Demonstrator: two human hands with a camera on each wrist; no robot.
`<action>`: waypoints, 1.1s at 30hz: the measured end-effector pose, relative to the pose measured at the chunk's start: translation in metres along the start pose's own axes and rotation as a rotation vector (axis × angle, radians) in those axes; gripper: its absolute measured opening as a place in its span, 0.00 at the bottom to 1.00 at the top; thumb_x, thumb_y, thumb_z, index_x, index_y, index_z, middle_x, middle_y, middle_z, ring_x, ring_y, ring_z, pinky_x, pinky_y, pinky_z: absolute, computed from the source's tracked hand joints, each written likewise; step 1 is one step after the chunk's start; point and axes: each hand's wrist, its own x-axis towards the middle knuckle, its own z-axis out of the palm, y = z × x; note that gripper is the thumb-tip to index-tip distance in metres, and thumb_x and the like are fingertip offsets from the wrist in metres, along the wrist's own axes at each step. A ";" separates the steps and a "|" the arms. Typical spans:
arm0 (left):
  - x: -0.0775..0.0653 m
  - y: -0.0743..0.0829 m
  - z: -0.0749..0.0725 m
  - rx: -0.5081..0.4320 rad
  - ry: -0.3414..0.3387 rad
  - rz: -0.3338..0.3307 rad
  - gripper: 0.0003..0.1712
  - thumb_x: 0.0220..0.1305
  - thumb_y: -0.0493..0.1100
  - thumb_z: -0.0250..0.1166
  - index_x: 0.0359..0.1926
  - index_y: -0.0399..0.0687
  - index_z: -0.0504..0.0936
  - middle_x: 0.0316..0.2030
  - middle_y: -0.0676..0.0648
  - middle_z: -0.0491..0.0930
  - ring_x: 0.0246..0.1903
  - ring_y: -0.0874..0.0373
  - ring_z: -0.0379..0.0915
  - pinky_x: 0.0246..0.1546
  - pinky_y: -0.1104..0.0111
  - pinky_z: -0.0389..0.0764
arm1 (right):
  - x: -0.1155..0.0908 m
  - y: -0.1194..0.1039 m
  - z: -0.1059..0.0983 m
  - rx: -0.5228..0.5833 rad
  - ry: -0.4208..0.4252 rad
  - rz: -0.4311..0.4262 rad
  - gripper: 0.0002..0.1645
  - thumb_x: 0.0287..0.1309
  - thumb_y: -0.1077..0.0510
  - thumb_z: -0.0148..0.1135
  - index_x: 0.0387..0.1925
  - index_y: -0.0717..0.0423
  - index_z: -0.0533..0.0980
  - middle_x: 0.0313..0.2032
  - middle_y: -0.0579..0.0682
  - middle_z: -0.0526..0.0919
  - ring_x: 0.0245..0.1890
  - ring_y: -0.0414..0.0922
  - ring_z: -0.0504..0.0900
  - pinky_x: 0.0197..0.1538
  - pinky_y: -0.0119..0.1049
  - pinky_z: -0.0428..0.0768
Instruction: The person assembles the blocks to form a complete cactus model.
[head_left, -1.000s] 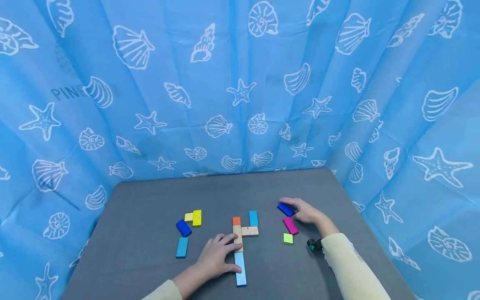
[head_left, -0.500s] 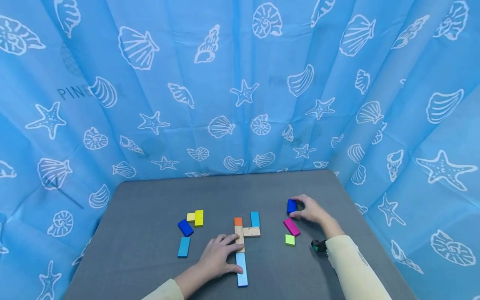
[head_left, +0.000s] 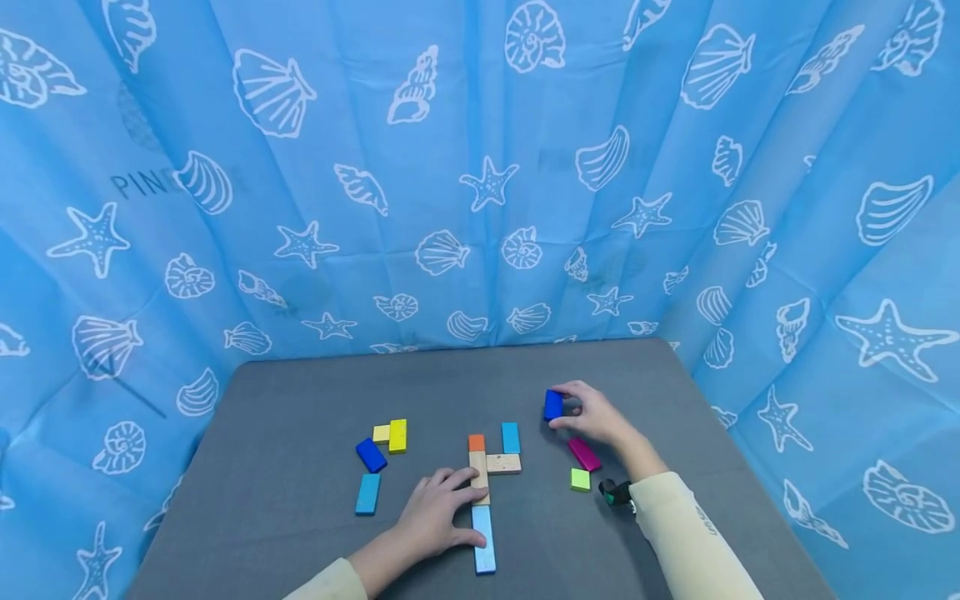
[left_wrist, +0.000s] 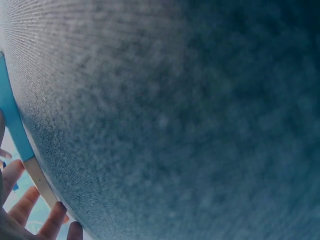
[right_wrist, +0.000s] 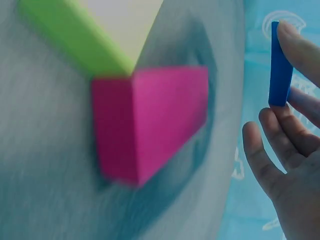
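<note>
My right hand [head_left: 596, 417] pinches a dark blue block [head_left: 553, 405] between thumb and fingers at the right of the table; in the right wrist view the blue block [right_wrist: 281, 67] shows clear of the tabletop. With fingers spread, my left hand [head_left: 435, 512] rests on the column of blocks in the middle. Its fingertips lie on the plain wooden block [head_left: 478, 467] and its thumb on the light blue block [head_left: 483, 542]. An orange block [head_left: 476, 442] caps the column's far end. Beside it a second wooden block [head_left: 503, 463] sticks out rightward, touching a blue block [head_left: 511, 437] behind.
A magenta block [head_left: 583, 454] and a lime green block [head_left: 580, 479] lie near my right forearm. At left are a yellow block [head_left: 397, 436], a pale yellow block [head_left: 381, 434], a dark blue block [head_left: 371, 455] and a teal block [head_left: 367, 494]. A shell-print curtain [head_left: 480, 250] surrounds the grey table [head_left: 300, 400].
My right hand has taken hold of the dark blue block, turned it more upright and carried it leftward toward the middle. The left hand stays in place on the column.
</note>
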 end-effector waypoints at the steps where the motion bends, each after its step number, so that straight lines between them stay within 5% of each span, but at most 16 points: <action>1: 0.000 0.000 0.000 0.000 0.000 -0.001 0.44 0.48 0.82 0.63 0.67 0.79 0.73 0.73 0.59 0.64 0.66 0.50 0.64 0.59 0.46 0.72 | 0.003 -0.002 0.003 -0.002 0.001 0.000 0.38 0.57 0.54 0.75 0.67 0.59 0.72 0.61 0.62 0.74 0.61 0.63 0.75 0.57 0.58 0.79; 15: -0.001 -0.002 0.001 0.001 0.010 0.008 0.45 0.47 0.82 0.63 0.67 0.79 0.74 0.73 0.57 0.65 0.65 0.48 0.65 0.58 0.44 0.72 | 0.033 -0.019 0.038 0.051 0.002 -0.010 0.37 0.55 0.57 0.76 0.66 0.58 0.74 0.60 0.61 0.75 0.59 0.59 0.76 0.55 0.52 0.82; 33: 0.000 -0.001 0.000 -0.015 0.008 0.018 0.45 0.48 0.81 0.63 0.67 0.78 0.74 0.73 0.56 0.66 0.64 0.48 0.65 0.58 0.43 0.72 | 0.054 -0.027 0.061 -0.041 -0.012 0.058 0.38 0.54 0.55 0.77 0.66 0.53 0.74 0.56 0.55 0.78 0.57 0.53 0.76 0.61 0.56 0.74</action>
